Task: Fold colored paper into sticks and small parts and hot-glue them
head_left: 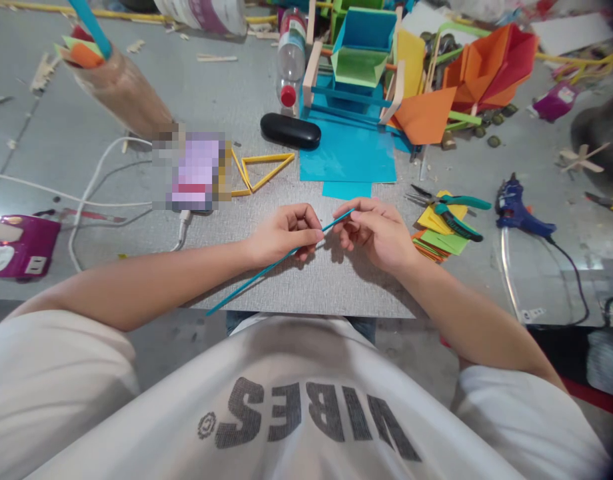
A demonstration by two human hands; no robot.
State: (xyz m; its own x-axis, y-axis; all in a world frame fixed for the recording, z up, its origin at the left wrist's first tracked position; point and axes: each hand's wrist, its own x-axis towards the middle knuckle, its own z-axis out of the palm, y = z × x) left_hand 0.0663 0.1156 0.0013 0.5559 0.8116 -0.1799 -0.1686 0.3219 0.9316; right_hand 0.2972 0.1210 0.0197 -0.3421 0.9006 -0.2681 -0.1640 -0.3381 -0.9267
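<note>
A thin blue stick slants across my front, its low end over the table edge at left. My left hand pinches it between thumb and fingers, short of its upper end. That upper end lies between the thumb and fingers of my right hand, which are closed on it. Just beyond my hands lies a sheet of blue paper. Right of my right hand, pliers with teal handles rest on a stack of coloured paper pieces.
A blue glue gun with a cord lies at right. At left are a phone with a cable, yellow triangular frames and a tall holder. Behind stand a black case, a plastic bottle and folded-paper models.
</note>
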